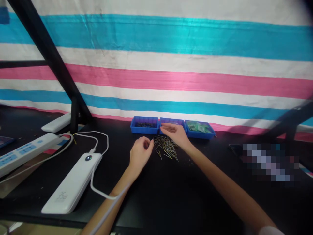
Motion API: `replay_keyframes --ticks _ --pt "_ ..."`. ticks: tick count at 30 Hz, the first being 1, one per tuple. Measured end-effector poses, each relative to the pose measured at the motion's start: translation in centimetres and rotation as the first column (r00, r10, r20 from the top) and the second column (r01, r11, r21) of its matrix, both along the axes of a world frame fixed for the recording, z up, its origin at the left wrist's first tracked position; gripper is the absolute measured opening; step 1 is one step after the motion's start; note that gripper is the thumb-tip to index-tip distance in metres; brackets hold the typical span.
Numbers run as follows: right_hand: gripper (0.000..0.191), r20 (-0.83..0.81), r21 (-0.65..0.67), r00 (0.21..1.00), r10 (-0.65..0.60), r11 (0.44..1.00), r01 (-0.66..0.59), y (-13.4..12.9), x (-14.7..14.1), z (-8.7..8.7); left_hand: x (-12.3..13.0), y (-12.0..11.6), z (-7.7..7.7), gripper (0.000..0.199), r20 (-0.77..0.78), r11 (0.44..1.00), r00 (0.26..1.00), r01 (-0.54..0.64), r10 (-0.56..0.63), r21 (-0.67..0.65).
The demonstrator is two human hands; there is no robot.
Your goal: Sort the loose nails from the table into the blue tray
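Note:
A loose pile of thin gold and silver screws [168, 147] lies on the black table. At its left edge my left hand [140, 153] is closed, fingers curled in towards the thumb; what it holds, if anything, is hidden. My right hand [177, 134] is held over the far side of the pile, fingers stretched out, in front of the middle blue bin [184, 126]. To its left, another blue bin [144, 131] contains dark small pieces, like screws. A third blue bin [200, 134] on the right holds green-tinted plastic bags.
A white power bank [72, 186] with a cable lies left of my left arm. Further left are a power strip [26, 150] and another white device [56, 122]. A dark slab, partly blurred out, [264, 163] lies on the right. Black frame bars [52, 58] stand before a striped sheet [171, 78].

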State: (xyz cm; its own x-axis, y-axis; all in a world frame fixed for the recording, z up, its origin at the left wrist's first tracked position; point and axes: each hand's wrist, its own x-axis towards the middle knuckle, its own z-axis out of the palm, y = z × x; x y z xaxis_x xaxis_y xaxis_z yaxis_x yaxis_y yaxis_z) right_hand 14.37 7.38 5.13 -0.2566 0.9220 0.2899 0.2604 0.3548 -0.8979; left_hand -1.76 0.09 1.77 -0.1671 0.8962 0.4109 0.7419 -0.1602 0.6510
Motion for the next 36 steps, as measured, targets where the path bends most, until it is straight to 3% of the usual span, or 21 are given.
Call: replay_keyframes --ticks 3,6,8,14,21,24,28,32,36 --pt "0.024 0.244 0.132 0.969 -0.043 0.991 0.010 -2.6 2.3 -1.3 0.1 -0.3 0.2 0.039 -0.178 0.992 0.979 0.087 -0.102 -0.093" --pt "0.015 0.511 0.218 0.859 -0.030 0.971 -0.096 -5.3 3.9 -2.7 0.1 -0.5 0.0 0.035 -0.254 0.978 0.950 0.151 -0.183 -0.140" --pt "0.017 0.590 0.258 0.805 -0.063 0.959 -0.115 -6.5 4.2 -3.6 0.2 -0.5 -0.4 0.032 -0.282 0.965 0.930 0.192 -0.236 -0.176" --pt "0.021 0.597 0.328 0.795 -0.104 0.936 -0.124 -7.4 3.6 -5.3 1.3 -0.5 -1.5 0.021 -0.244 0.879 0.845 0.442 -0.476 -0.180" --pt "0.023 0.589 0.382 0.784 -0.198 0.923 -0.054 -7.0 4.3 -5.5 1.9 -0.2 -1.1 0.019 -0.159 0.838 0.824 0.523 -0.544 -0.153" --pt "0.023 0.495 0.324 0.846 -0.198 0.946 0.032 -7.3 5.5 -4.9 2.3 -0.4 -0.9 0.020 -0.079 0.840 0.840 0.524 -0.537 -0.138" --pt "0.023 0.219 0.066 0.974 -0.056 0.997 0.042 -8.1 7.0 -3.9 3.4 -1.2 -0.9 0.026 0.102 0.831 0.834 0.550 -0.542 -0.082" --pt "0.022 0.054 -0.144 0.998 -0.028 0.989 0.036 -8.4 7.3 -3.8 4.1 -1.7 -0.7 0.025 0.254 0.801 0.790 0.592 -0.558 -0.082" --pt "0.023 0.024 -0.211 1.000 0.015 0.977 -0.010 -8.7 7.1 -3.6 3.9 -1.5 -0.4 0.021 0.313 0.808 0.786 0.583 -0.532 -0.090"
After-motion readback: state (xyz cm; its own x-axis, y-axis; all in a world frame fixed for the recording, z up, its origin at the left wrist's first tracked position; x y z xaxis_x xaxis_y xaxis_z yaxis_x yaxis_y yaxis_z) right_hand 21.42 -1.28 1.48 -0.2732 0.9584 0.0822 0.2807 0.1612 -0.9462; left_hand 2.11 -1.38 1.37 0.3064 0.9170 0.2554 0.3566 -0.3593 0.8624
